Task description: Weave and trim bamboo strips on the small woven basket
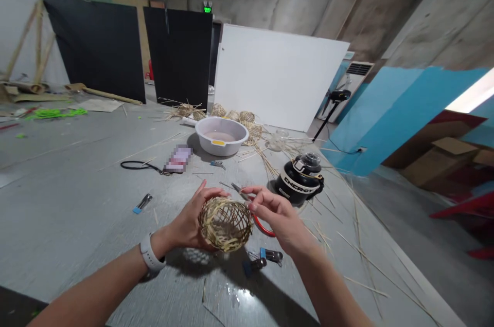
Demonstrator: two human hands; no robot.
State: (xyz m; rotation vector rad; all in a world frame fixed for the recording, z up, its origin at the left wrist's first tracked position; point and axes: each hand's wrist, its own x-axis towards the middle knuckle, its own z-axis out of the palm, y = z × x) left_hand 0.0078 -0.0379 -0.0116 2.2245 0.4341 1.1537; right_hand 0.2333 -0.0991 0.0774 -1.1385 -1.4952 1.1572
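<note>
A small woven bamboo basket [226,224] is tilted so that its round opening faces me, above the table. My left hand [193,219] wraps around its left side. On the right of the rim, the thumb and forefinger of my right hand [276,214] are pinched together at the weave; whether a strip end is between them is too small to tell. Scissors with red handles [264,228] lie just behind my right hand, partly hidden by it. Below the basket are two dark clips with blue parts [272,255].
A pale basin [222,137] holding water stands farther back, with several woven baskets [247,117] behind it. A black jug [299,180] is to the right, amid loose bamboo strips [358,244]. Left lie a phone [178,158] with a strap and another clip [143,203].
</note>
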